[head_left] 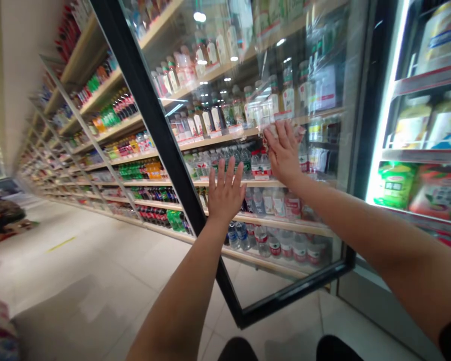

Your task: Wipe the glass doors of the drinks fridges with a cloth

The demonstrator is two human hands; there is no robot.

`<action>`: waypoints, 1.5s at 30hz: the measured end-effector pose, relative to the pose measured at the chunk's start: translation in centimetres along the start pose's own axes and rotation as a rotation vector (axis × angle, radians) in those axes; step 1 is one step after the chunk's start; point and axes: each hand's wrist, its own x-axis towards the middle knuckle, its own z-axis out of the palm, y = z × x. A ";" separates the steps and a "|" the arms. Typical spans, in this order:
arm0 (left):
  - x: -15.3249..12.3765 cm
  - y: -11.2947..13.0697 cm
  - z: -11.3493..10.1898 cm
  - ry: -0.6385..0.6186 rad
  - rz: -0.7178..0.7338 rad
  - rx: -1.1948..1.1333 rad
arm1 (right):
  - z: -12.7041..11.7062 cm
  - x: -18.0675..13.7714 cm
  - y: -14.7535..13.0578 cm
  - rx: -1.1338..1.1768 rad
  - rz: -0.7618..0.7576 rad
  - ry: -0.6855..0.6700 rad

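A glass door point(285, 260) with a black frame stands swung open before me, tilted in view. My left hand point(226, 193) lies against the glass near the frame's left side, fingers stretched out and nothing in it. Higher and to the right, my right hand point(283, 153) presses a crumpled pale cloth point(298, 131) to the glass. Most of the cloth is hidden under the palm; its edges show around the fingers. Bottled drinks on shelves appear through the pane, with ceiling lights reflected over them.
To the right is a lit cooler point(428, 155) with jugs and drink pouches. Long drink shelves point(108, 125) run off to the left. A crouching person point(2, 215) is at the far left over the tiled floor point(108, 271). My knees point(237, 348) show at the bottom.
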 end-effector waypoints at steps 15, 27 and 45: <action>-0.1 0.1 -0.1 -0.018 -0.007 -0.041 | -0.9 0.9 2.3 0.001 -0.015 0.004; 0.0 0.3 -0.4 -0.026 -0.014 -0.021 | -2.5 -2.3 6.5 0.013 -0.018 -0.116; -0.1 0.2 -0.4 -0.001 -0.006 -0.018 | -1.8 -2.9 7.3 -0.047 0.251 0.065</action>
